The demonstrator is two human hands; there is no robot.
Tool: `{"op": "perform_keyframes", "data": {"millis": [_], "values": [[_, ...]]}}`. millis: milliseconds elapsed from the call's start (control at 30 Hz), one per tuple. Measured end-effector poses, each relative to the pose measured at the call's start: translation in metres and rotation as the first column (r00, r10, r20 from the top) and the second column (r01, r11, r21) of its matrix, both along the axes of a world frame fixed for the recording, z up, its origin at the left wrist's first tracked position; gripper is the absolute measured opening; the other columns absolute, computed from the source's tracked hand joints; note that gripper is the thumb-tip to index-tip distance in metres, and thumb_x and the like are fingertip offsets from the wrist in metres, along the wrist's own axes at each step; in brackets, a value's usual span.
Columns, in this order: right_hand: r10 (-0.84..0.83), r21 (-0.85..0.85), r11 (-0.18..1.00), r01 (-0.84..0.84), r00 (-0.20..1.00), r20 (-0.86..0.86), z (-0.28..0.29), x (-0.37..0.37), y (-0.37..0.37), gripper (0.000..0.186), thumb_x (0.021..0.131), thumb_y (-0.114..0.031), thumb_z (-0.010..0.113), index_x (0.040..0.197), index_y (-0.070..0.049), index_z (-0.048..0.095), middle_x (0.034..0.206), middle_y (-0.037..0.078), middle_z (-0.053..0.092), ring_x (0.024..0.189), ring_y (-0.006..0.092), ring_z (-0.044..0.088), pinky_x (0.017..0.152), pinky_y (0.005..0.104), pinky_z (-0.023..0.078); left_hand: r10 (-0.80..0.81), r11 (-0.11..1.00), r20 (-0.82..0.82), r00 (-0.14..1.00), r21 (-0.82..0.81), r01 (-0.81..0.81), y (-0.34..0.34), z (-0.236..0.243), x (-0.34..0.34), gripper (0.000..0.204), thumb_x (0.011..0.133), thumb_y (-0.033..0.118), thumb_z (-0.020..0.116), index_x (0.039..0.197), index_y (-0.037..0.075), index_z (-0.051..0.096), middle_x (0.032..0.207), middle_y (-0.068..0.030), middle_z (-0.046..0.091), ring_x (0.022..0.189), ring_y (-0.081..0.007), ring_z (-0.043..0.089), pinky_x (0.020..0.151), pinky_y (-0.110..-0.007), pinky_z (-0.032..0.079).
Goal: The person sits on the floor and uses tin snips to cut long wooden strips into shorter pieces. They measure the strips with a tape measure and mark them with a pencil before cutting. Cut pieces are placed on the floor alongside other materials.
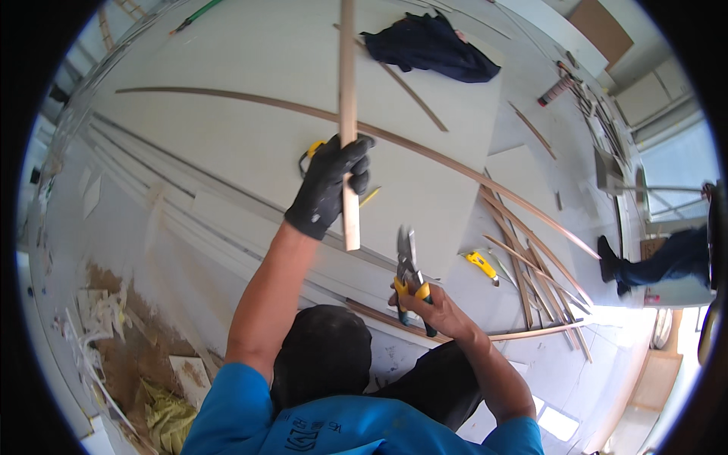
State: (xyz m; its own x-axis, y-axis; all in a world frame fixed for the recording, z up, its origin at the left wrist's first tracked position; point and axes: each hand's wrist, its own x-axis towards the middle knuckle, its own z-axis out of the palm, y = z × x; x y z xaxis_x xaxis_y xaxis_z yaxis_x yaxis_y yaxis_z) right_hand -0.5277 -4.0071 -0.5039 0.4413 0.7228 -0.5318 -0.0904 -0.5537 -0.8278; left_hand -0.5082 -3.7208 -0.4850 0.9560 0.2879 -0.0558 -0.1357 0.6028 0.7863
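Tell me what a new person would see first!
Probably the black-gloved left hand gripping a long, pale wooden strip in the middle. Below and to the right, the bare right hand holds metal snips. Near the top, a crumpled dark blue cloth lies on a pale board.

1 straight, pale wooden strip (pixel 348 110) points forward, left of metal snips (pixel 408 267) with yellow-and-dark handles.

From the person's head, the single wide fisheye view looks steeply down and forward, with the arms (pixel 269 303) and held wood strip (pixel 347 83) near and the pale board (pixel 235 140) farther off.
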Motion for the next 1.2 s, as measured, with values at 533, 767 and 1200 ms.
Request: {"op": "perform_keyframes", "data": {"millis": [533, 767, 1200], "values": [[-0.355, 0.497, 0.704, 0.506, 0.858, -0.371, 0.059, 0.039, 0.033, 0.044, 0.095, -0.013, 0.051, 0.136, 0.002, 0.046, 0.082, 0.0, 0.044, 0.063, 0.0068, 0.043, 0.056, 0.0224, 0.039, -0.252, 0.937, -0.222, 0.942, 0.187, 0.295, -0.059, -0.023, -0.041, 0.029, 0.083, 0.013, 0.074, 0.107, 0.001, 0.063, 0.083, -0.004, 0.068, 0.056, -0.0063, 0.053, 0.049, -0.021, 0.043], [-0.263, 0.47, 0.846, 0.251, 0.964, -0.041, 0.059, 0.043, 0.028, 0.071, 0.083, -0.019, 0.056, 0.147, 0.001, 0.034, 0.14, 0.016, 0.043, 0.129, 0.0273, 0.042, 0.107, 0.0426, 0.036, -0.269, 0.953, -0.147, 0.952, 0.103, 0.285, -0.063, -0.029, -0.037, 0.031, 0.083, 0.014, 0.074, 0.109, 0.001, 0.064, 0.086, -0.006, 0.07, 0.057, -0.0067, 0.054, 0.051, -0.021, 0.044], [-0.344, 0.631, 0.738, 0.241, 0.938, 0.045, 0.066, 0.027, 0.048, 0.065, 0.078, -0.029, 0.058, 0.133, 0.002, 0.041, 0.123, 0.016, 0.055, 0.124, 0.0287, 0.051, 0.112, 0.0477, 0.029, -0.209, 0.967, -0.087, 0.974, 0.129, 0.219, -0.06, -0.036, -0.04, 0.039, 0.093, 0.024, 0.069, 0.125, 0.006, 0.058, 0.085, -0.002, 0.065, 0.056, -0.0066, 0.056, 0.051, -0.021, 0.046]]}}
